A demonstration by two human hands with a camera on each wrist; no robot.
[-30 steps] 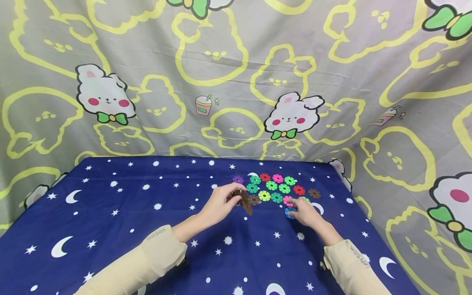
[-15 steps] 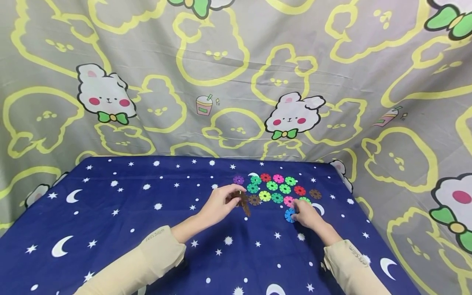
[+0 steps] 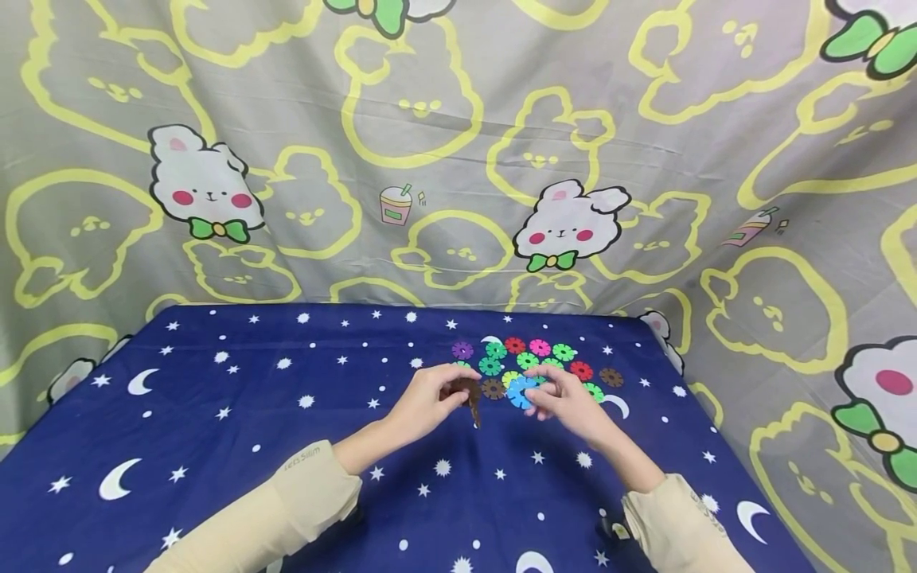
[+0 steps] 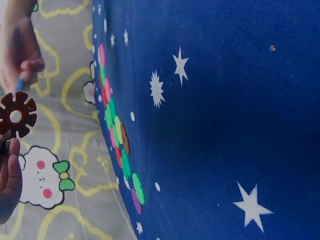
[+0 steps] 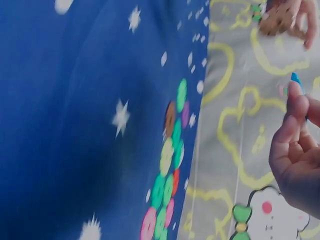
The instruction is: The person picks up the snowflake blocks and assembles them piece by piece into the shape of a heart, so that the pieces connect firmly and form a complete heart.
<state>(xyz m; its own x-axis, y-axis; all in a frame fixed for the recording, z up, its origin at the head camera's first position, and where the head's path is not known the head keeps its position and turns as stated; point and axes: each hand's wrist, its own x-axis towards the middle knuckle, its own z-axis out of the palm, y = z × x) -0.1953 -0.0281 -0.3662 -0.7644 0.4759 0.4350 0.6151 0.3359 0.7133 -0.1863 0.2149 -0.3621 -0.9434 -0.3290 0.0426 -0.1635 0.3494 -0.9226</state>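
Note:
My left hand (image 3: 427, 395) pinches joined brown notched plastic discs (image 3: 469, 387) above the tablecloth. In the left wrist view, one brown disc (image 4: 26, 109) stands out from the fingers, its round centre hole facing the camera. Between the thumb and fingers of my right hand (image 3: 576, 404) is a blue notched disc (image 3: 519, 393), raised a short way from the brown ones. The right wrist view catches only a sliver of the blue disc (image 5: 296, 78) past the fingertips, with the brown cluster (image 5: 275, 21) farther up. Fingers partly hide both pieces.
Behind the hands, several loose notched discs lie flat on the star-patterned blue tablecloth (image 3: 286, 446), among them a purple disc (image 3: 462, 350), a red disc (image 3: 582, 370) and a brown disc (image 3: 611, 377). A grey cartoon-print curtain (image 3: 286, 103) rises behind the table.
My right hand has picked up the blue disc from the cloth and carried it left, toward the left hand. The left hand stays nearly in place; its brown discs have turned slightly.

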